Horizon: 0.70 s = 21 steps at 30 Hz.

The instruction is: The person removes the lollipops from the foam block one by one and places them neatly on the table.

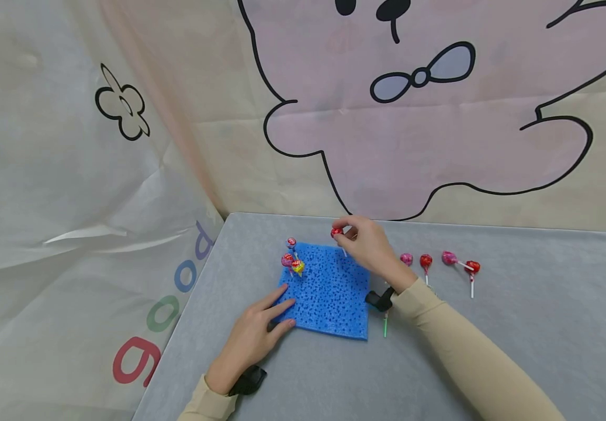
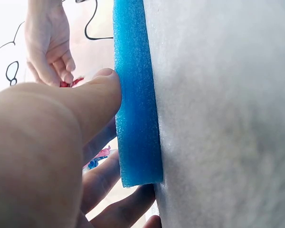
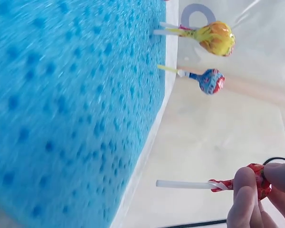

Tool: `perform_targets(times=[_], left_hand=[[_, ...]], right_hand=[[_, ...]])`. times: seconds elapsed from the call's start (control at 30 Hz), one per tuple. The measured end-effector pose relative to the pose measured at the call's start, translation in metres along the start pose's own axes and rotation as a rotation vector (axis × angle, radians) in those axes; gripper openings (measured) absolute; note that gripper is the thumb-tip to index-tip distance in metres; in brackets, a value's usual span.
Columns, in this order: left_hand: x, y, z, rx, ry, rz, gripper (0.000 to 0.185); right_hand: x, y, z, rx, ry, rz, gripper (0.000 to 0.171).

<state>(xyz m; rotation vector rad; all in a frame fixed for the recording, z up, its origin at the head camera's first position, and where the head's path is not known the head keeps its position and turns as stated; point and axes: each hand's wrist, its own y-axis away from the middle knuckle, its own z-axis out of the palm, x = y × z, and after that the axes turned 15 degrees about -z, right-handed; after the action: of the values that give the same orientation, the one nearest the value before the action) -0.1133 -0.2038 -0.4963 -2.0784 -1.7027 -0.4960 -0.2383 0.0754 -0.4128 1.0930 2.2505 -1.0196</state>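
The right hand (image 1: 368,242) pinches a red lollipop (image 1: 336,233) by its wrapped head, stick pointing down at the far edge of the blue foam pad (image 1: 329,292); in the right wrist view the stick tip hangs just short of the foam, not yet in it. The grip here is a fingertip pinch around the candy, not the stick. The left hand (image 1: 255,336) lies flat with straight fingers pressing the pad's near left corner onto the counter (image 1: 518,351), holding nothing.

Three lollipops (image 1: 292,257) already stand upright near the pad's far left corner. Four more (image 1: 439,262) lie loose on the counter off the pad's right edge, and a green stick (image 1: 385,324) shows by the right wrist.

The risks, as I judge them: held by the head, the stick could meet the foam at a slant and bend or skid instead of sinking in. The pad is light, so if the left hand eases off, a hard push could shift it and tip the standing three. The right sleeve also sits close to the loose ones and might sweep them along.
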Motion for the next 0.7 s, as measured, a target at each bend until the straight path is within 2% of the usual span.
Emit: perform_targets(times=[0.7], left_hand=[[0.001, 0.001, -0.002, -0.015, 0.001, -0.012, 0.047]], right_hand=[[0.032, 0.038, -0.051, 0.084, 0.087, 0.024, 0.021]])
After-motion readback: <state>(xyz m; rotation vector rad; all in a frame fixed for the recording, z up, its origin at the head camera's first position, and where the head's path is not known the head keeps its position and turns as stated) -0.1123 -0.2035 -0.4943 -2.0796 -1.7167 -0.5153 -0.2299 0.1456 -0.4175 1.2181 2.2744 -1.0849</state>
